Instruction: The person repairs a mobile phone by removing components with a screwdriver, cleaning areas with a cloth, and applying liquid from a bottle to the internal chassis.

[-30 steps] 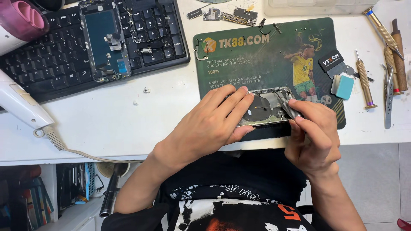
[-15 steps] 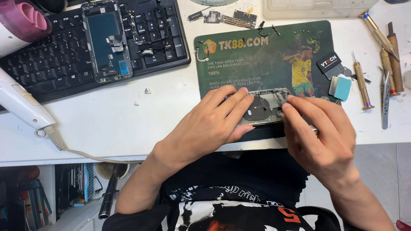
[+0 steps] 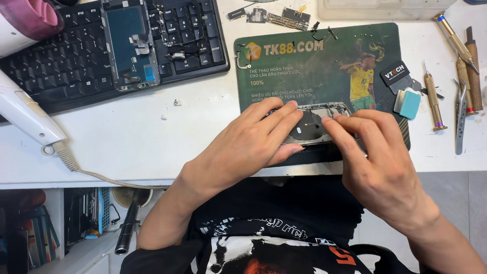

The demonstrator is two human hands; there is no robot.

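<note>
White desk (image 3: 152, 147), phone teardown on green mat.
Black keyboard (image 3: 61, 61) carries a detached screen panel (image 3: 129, 43); rectangular green rubber mat (image 3: 304, 66) holds the open metal phone chassis (image 3: 317, 122). Left hand (image 3: 253, 142) lies flat pinning it, fingers spread narrow; right hand (image 3: 380, 162) fingers press its inside, gripping nothing visible.
</note>
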